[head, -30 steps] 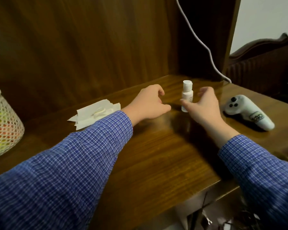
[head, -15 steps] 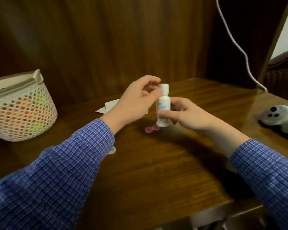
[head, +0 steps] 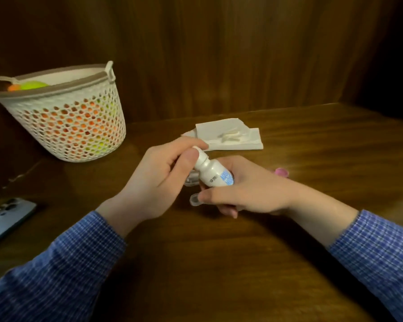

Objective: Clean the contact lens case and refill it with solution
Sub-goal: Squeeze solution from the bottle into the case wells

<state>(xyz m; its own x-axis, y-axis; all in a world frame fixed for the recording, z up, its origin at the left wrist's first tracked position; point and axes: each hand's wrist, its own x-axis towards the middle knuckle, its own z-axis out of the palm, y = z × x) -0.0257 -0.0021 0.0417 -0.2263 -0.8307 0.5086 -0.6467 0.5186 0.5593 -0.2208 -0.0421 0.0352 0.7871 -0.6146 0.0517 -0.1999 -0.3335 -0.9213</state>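
A small white plastic solution bottle (head: 213, 174), rounded at the shoulder and printed with a blue label, is held tilted above the table (head: 242, 263), its neck leaning up and to the left. The right hand (head: 247, 187) wraps its fingers around the bottle's body. The left hand (head: 154, 184) closes on the bottle's white cap (head: 199, 154), thumb on the near side and forefinger curled over the top.

Under the two hands lies the contact lens case: a clear, shallow round cup (head: 194, 201) shows just beside the right thumb, and another clear part (head: 191, 181) peeks out between the hands. A pink round lid (head: 281, 171) rests on the table behind the right hand.

The table is dark, glossy wood with a strong grain. Farther back lies a folded white paper tissue (head: 230, 137) with small white pieces on it. At the left stands a cream plastic basket (head: 68, 117) with honeycomb holes, orange and yellow-green things inside. A phone (head: 5, 219) lies flat at the left edge. Both sleeves are blue checked cloth.
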